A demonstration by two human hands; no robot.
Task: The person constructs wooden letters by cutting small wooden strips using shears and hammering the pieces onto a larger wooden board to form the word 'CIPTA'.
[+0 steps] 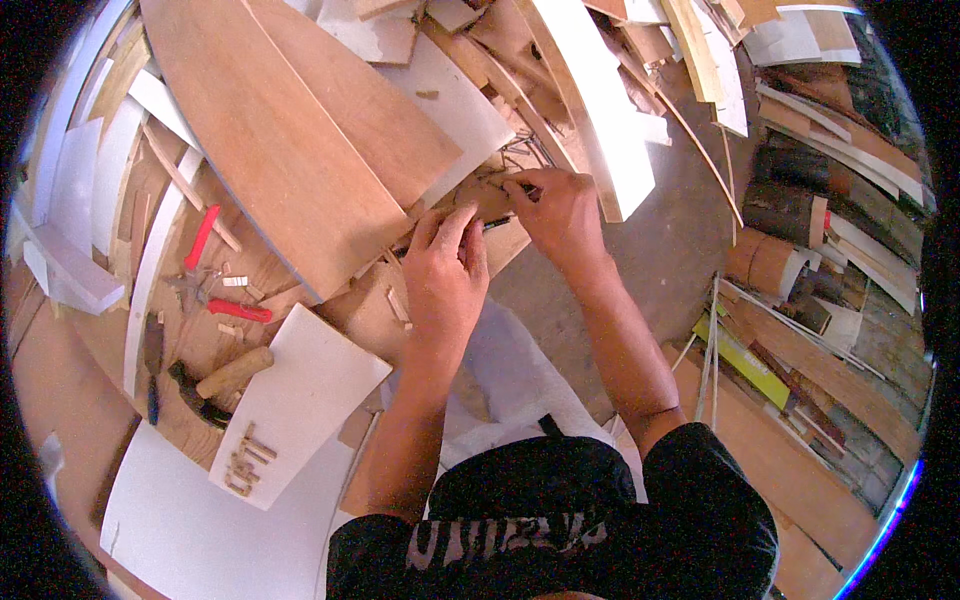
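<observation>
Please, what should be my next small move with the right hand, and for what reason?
Perhaps move the right hand slightly forward and separate one of the thin, nail-like pieces: they lie in a loose jumble just beyond it. The left hand is close by, and the hammer lies free to the left. I cannot tell whether either hand already pinches a piece.

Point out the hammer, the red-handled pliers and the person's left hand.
Hammer (236, 373), head view: on its wooden handle.
Pliers (203, 237), head view: on one red handle.
Left hand (446, 268), head view: on its back.
</observation>
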